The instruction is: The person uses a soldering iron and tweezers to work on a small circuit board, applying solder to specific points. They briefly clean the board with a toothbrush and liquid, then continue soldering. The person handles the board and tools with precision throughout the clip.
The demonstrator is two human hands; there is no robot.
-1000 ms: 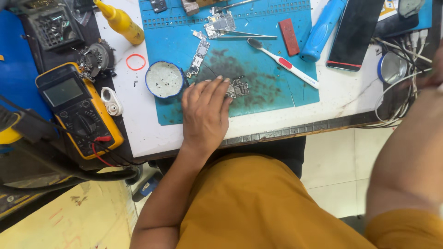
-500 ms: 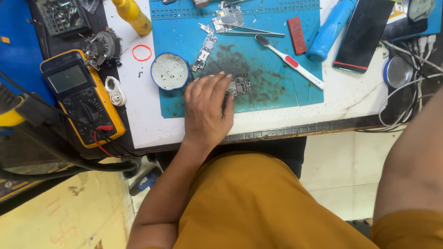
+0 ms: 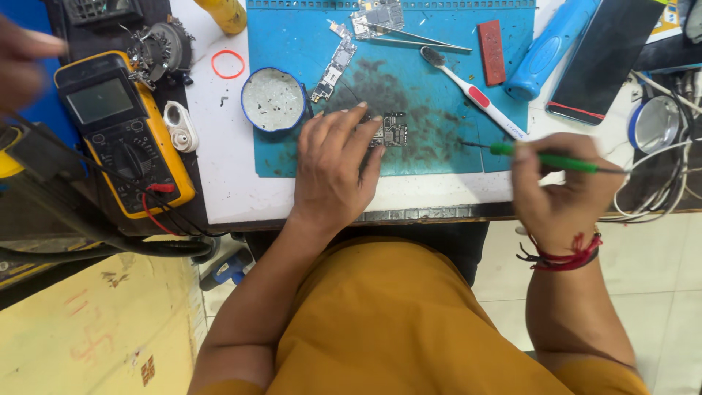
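My left hand (image 3: 333,172) lies flat on the stained blue work mat (image 3: 439,146), its fingertips pressing on a small dark circuit board (image 3: 395,130). At the table's front edge my right hand (image 3: 567,186) grips a thin green-handled tool (image 3: 545,157). Its dark tip points left toward the board, a short way from it. A long narrow circuit board (image 3: 334,67) lies further back on the mat.
On the mat are a blue-rimmed round dish (image 3: 273,99), a toothbrush (image 3: 472,91), tweezers (image 3: 417,40), a red block (image 3: 491,40) and a blue cylinder (image 3: 548,47). A yellow multimeter (image 3: 121,132) stands left, a black phone (image 3: 607,58) and cables (image 3: 669,183) right. Another person's blurred hand (image 3: 22,62) shows top left.
My right hand has come into view at the table edge, holding the green tool toward the board. My left hand has stayed on the board.
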